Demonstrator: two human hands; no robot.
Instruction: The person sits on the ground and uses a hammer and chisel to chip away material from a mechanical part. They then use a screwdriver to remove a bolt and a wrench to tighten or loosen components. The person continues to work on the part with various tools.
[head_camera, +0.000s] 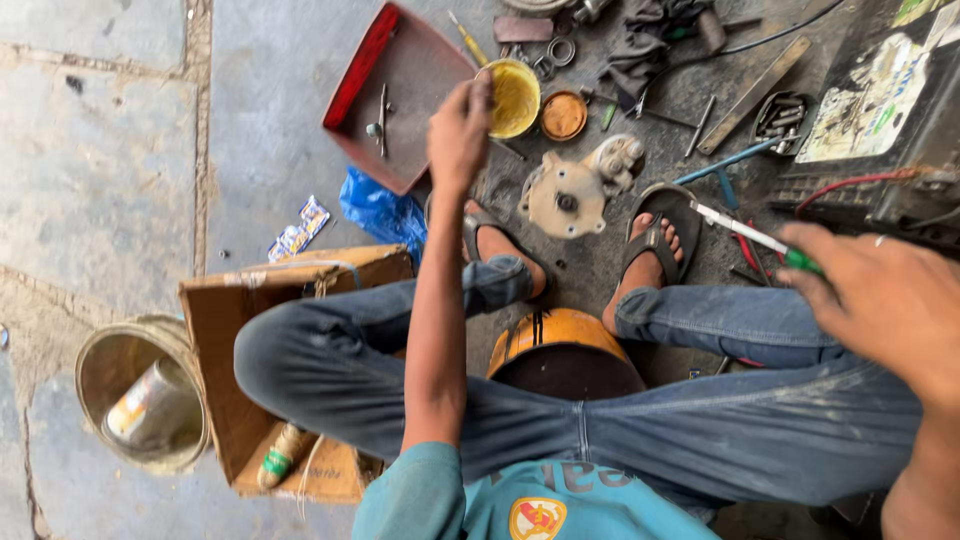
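nearest, a teal shirt (520, 500) and the blue jeans (700, 420) of a person sitting on an orange drum (560, 335), knees spread wide. the right hand (885, 300) is up close at the right edge, fingers wrapped round the green handle of a screwdriver (755, 237) whose light shaft points left and away, above the right foot in a grey sandal (660, 230).

beside the left knee sits an open cardboard box (225, 330) with a spool in it, and left of that a dirty bucket (120, 390) holding a can.

between the feet, on the oily floor, lies a pale metal motor housing (570, 195), untouched. a crumpled blue plastic bag (380, 212) lies just left of the left foot.

the left arm stretches forward; the left hand (460, 130) is closed, fingertips pinched at the rim of a small yellow tub (513, 97); i can't tell what is in the pinch. just beside the tub is an orange lid (563, 115), and to its left a red-edged tray (400, 90) with a few small parts.

farthest off, rags, rings and loose tools, and at the right a black battery (880, 120) with a red wire.
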